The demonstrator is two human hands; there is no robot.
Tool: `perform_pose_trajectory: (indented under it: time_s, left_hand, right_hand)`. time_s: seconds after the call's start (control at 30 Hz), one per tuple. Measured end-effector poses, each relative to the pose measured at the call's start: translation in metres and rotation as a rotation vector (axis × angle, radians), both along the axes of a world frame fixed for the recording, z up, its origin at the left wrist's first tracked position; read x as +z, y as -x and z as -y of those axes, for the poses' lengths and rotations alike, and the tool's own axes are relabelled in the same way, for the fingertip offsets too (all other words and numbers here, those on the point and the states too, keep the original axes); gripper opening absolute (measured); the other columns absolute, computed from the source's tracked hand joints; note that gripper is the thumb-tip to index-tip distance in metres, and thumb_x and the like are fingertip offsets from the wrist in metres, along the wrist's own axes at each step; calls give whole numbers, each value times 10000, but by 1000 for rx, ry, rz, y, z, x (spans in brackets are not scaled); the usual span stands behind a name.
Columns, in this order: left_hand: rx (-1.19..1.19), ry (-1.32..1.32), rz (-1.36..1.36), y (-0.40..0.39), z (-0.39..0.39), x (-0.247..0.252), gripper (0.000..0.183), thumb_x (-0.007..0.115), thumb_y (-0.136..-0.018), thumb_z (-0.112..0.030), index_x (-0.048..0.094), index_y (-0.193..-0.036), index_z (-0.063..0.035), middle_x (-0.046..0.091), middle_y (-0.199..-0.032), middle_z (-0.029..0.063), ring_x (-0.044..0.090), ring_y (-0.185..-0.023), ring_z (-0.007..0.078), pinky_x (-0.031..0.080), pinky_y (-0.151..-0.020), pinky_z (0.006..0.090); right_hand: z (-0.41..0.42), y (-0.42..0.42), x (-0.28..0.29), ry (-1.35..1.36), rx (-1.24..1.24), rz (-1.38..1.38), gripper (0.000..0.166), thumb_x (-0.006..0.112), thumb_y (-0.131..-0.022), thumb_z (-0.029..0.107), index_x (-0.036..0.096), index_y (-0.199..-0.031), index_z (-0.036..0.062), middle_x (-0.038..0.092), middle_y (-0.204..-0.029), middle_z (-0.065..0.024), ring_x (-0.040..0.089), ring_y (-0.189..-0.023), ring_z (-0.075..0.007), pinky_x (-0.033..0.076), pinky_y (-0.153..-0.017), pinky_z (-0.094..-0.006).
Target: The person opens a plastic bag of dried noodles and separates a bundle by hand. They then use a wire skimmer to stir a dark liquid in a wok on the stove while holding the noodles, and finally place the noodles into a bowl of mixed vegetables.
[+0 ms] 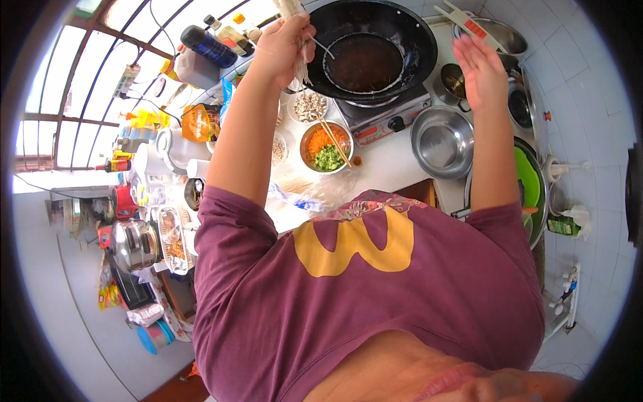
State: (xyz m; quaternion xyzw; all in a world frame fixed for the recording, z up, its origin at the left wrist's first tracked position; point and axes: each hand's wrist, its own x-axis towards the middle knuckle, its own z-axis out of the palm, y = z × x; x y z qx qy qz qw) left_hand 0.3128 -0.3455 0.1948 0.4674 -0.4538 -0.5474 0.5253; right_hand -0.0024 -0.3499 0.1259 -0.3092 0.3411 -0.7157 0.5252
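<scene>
My left hand [289,42] is closed around a bundle of pale, noodle-like strands [287,9] at the left rim of a black wok [422,55]. One strand juts out over the wok, which holds dark brown liquid [364,63] and stands on a gas stove [387,118]. My right hand [479,73] is raised right of the wok, fingers extended, with nothing visible in it. Beyond its fingertips lies a pale, long utensil with a red label [472,25]. A metal bowl [302,156] of diced carrot and chopped green vegetable, with wooden chopsticks [334,140] across it, sits before the stove.
A plate of chopped mushroom-like pieces [310,106] stands behind the vegetable bowl. Right of the stove are an empty steel basin [441,143] and a metal cup [452,80]. Bottles [208,46] line the window side. Plastic wrap [311,198] lies on the near counter.
</scene>
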Motion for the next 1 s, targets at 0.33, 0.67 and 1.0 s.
perform_pose_trajectory:
  time_s: [0.33,0.67,1.0]
  left_hand:
    - [-83,-123,-392,-12,-59,-21,146,483,-915,-193,469,-803,-100,418,-653,-8,333,-486,94,283,-457,236]
    - [-137,-168,-451,-19,-93,-53,175,454,-945,-255,443,-816,-137,349,-638,-51,297,-458,53,254,-452,224]
    - [-179,-174,-589,-24,-123,-60,163,490,-932,-257,473,-842,-122,393,-653,-38,333,-470,61,285,-472,225]
  right_hand:
    - [-75,59,-198,-246,207,-1300,356,509,-883,74,516,-1238,49,556,-1230,-147,518,-1159,-256,398,-976,-345]
    - [-126,36,-198,-392,170,-987,356,435,-880,-9,534,-1217,51,635,-1083,-169,624,-541,-178,523,-532,-283]
    - [-179,10,-198,-247,459,-1425,484,622,-757,128,544,-1233,86,444,-1274,-225,485,-1141,-359,460,-891,-371]
